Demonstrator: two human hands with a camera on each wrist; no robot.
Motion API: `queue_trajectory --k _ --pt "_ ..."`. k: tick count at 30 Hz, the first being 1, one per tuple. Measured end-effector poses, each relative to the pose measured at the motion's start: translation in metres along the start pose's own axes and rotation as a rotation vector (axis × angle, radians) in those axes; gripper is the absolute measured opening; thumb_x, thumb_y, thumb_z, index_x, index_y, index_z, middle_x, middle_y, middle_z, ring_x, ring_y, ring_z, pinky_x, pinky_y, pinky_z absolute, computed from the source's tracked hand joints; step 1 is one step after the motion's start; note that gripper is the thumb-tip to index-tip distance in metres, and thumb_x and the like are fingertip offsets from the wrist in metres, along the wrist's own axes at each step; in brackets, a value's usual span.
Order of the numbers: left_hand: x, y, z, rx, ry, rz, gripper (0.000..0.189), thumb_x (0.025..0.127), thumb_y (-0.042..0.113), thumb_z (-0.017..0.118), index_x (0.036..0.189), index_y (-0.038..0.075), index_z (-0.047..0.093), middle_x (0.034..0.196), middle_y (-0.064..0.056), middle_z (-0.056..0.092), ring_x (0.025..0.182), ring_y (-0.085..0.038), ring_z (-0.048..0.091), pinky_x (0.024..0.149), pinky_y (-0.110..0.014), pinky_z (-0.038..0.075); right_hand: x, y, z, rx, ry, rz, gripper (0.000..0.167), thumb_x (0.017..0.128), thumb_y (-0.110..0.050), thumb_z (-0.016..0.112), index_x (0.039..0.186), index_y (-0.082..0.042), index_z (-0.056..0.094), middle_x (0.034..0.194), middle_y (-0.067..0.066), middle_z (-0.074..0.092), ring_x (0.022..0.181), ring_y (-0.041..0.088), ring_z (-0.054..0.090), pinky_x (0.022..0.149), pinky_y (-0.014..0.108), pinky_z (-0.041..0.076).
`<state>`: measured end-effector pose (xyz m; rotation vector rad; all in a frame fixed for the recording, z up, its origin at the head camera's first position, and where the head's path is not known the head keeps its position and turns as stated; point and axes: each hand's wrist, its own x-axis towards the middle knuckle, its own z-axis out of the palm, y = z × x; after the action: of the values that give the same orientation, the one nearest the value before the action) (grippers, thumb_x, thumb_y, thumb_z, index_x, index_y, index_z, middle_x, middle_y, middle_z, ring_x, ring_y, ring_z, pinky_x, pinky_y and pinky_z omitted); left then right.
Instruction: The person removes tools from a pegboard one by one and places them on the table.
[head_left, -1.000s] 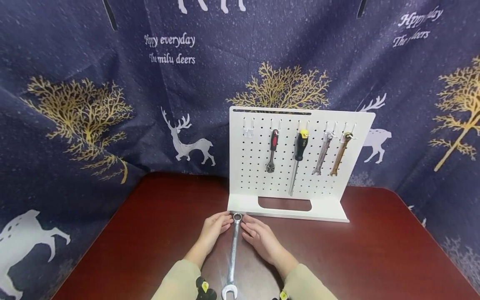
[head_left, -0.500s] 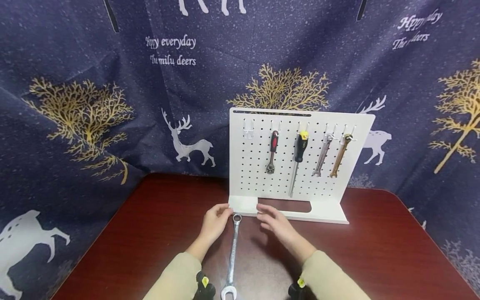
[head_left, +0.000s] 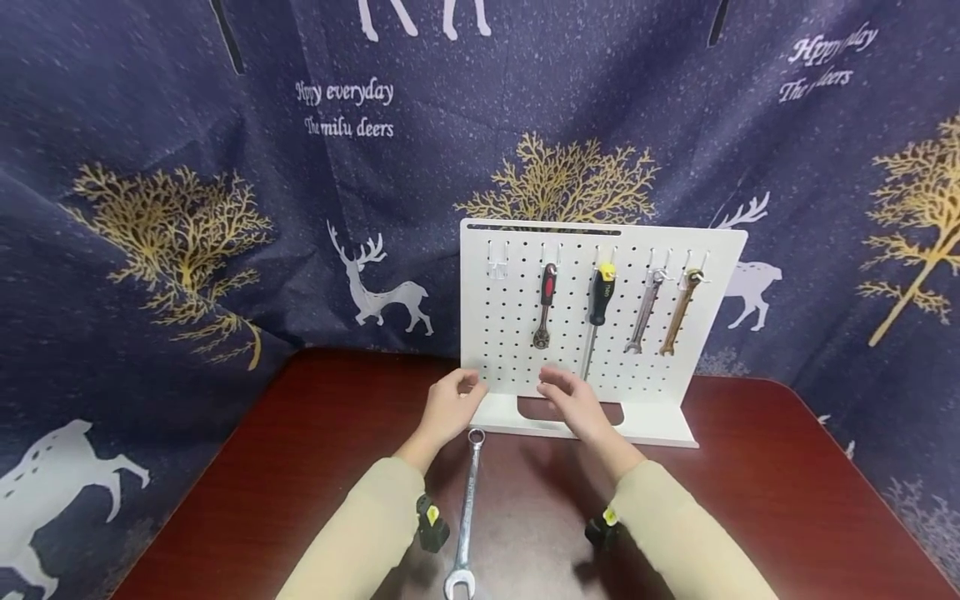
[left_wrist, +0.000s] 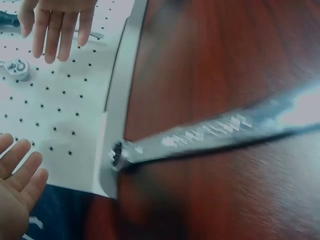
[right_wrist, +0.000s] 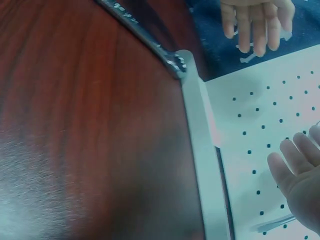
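Observation:
A large silver combination wrench (head_left: 467,508) lies on the table, its ring end right at the front edge of the white pegboard's base (head_left: 652,425). My left hand (head_left: 450,404) hovers over the left part of that base with fingers relaxed, holding nothing. To its right, my right hand (head_left: 583,410) is raised in front of the pegboard's lower middle, fingers loosely bent and nothing in them. Both hands show spread fingers in the wrist views, the left hand (left_wrist: 15,195) and the right hand (right_wrist: 302,175) standing apart from the wrench.
On the pegboard (head_left: 510,333) hang a red-black ratchet (head_left: 546,304), a screwdriver (head_left: 602,296) with its lower shaft behind my right hand, a silver wrench (head_left: 645,312) and a brass-coloured wrench (head_left: 681,315). A clear hook (head_left: 497,271) is at upper left. A patterned cloth (head_left: 262,167) hangs behind.
Both hands have left the wrench's ring end and moved up and forward toward the pegboard, the right one also further right. The wrench stays on the table.

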<state>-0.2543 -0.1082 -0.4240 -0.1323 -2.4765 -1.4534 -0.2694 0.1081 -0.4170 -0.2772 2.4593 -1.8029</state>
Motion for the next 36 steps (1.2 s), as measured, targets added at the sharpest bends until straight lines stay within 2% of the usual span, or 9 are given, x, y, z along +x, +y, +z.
queue_trajectory --k 6,12,19,23,29,36 --pt "0.019 0.026 0.008 -0.014 -0.024 0.027 0.038 0.089 0.024 0.061 0.118 0.000 0.063 0.107 -0.013 0.069 0.098 -0.026 0.067 0.088 -0.036 0.054 0.008 -0.008 -0.009 0.049 0.057 0.024 0.049 0.095 -0.021 0.053 0.140 -0.003 0.041 0.141 0.019 0.047 0.127 0.032 0.049 0.102 0.045 0.045" --pt "0.041 0.054 0.012 -0.023 -0.031 0.052 0.042 0.091 0.031 0.060 0.122 0.002 0.060 0.111 -0.012 0.068 0.101 -0.026 0.065 0.090 -0.036 0.053 0.019 -0.014 -0.016 0.037 0.093 0.013 0.052 0.095 -0.020 0.052 0.142 -0.005 0.036 0.143 0.018 0.044 0.129 0.033 0.047 0.101 0.044 0.047" --pt "0.062 0.081 0.017 -0.044 -0.064 0.014 0.047 0.092 0.037 0.057 0.129 0.009 0.056 0.122 -0.009 0.064 0.109 -0.024 0.061 0.092 -0.037 0.052 0.029 -0.023 -0.022 0.032 0.075 -0.003 0.053 0.096 -0.022 0.051 0.144 -0.005 0.034 0.144 0.019 0.042 0.129 0.034 0.046 0.101 0.044 0.047" --pt "0.072 0.096 0.019 -0.057 -0.074 0.032 0.046 0.094 0.039 0.053 0.133 0.013 0.053 0.127 -0.007 0.061 0.114 -0.022 0.059 0.094 -0.037 0.051 0.034 -0.028 -0.021 0.051 0.069 0.006 0.054 0.096 -0.023 0.051 0.144 -0.007 0.033 0.144 0.018 0.042 0.130 0.033 0.045 0.101 0.044 0.047" --pt "0.085 0.118 0.023 -0.101 -0.044 0.070 0.047 0.096 0.042 0.050 0.135 0.016 0.051 0.130 -0.005 0.059 0.117 -0.020 0.058 0.097 -0.034 0.050 0.038 -0.032 -0.018 0.101 0.064 0.037 0.053 0.096 -0.024 0.053 0.144 -0.009 0.035 0.144 0.017 0.041 0.129 0.032 0.046 0.101 0.044 0.047" --pt "0.097 0.137 0.028 -0.128 -0.025 0.049 0.048 0.093 0.043 0.054 0.132 0.016 0.053 0.128 -0.005 0.059 0.117 -0.018 0.057 0.099 -0.035 0.047 0.041 -0.027 -0.011 0.205 0.038 0.054 0.052 0.097 -0.019 0.048 0.145 -0.006 0.034 0.147 0.019 0.037 0.131 0.035 0.044 0.103 0.047 0.044"
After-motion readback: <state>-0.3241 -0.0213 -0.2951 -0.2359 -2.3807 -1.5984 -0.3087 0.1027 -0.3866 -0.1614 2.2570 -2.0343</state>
